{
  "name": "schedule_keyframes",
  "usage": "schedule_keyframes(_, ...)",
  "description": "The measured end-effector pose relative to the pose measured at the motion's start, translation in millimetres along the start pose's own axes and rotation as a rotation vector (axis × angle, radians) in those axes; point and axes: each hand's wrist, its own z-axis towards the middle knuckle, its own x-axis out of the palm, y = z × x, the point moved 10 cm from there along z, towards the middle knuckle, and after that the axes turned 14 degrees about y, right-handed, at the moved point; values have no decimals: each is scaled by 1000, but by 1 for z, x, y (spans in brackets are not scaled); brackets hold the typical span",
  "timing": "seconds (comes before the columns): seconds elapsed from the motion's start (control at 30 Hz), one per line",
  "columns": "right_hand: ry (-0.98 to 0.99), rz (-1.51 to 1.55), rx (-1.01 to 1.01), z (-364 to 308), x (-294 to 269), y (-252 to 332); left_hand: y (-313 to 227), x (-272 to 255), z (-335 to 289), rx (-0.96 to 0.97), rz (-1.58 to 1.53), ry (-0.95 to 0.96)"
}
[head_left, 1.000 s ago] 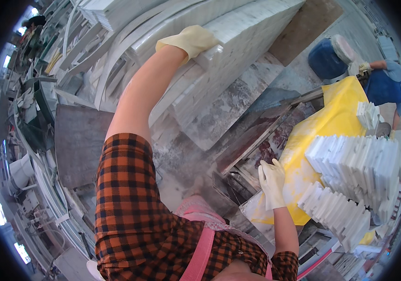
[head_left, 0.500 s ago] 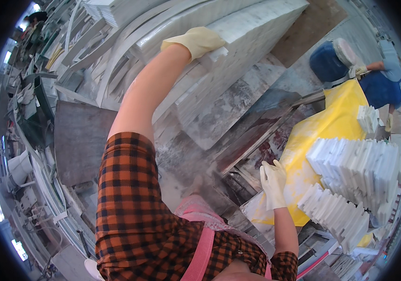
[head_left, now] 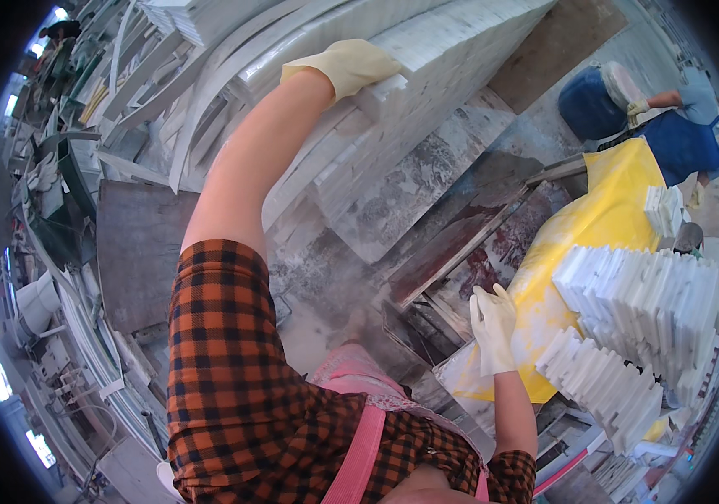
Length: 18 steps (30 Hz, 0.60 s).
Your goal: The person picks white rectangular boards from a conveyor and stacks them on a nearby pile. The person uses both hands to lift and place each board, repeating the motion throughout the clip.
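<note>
My left hand [head_left: 347,67], in a cream rubber glove, reaches far out to a tall stack of white stone pieces. Its fingers are closed over the end of a white stone slab [head_left: 389,94] that juts from the stack; the fingertips are partly hidden. Beside it lie more long white stone slabs [head_left: 452,38]. My right hand [head_left: 494,329], gloved alike, holds nothing. Its fingers are stretched out above the near edge of a yellow sheet [head_left: 598,210]. To its right, thin white stone tiles [head_left: 598,382] stand in a row on that sheet.
A larger row of white tiles [head_left: 645,294] stands farther right. At the far right, a co-worker in a blue apron [head_left: 682,147] works beside a blue drum [head_left: 590,105]. A brown board [head_left: 137,252] lies at left. Long curved strips [head_left: 166,88] crowd the far left.
My left hand has shifted slightly left and farther out, still at the stack. My right hand has barely moved. The co-worker's arm has risen a little.
</note>
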Motion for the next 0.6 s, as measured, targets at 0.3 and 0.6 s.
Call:
schedule_keyframes(0.3, 18, -17, -8, 2, 2, 1, 12, 5, 2, -53, -95, 0)
schedule_keyframes(0.6, 10, -22, -17, 2, 1, 2, -11, 4, -9, -248, 210, -403)
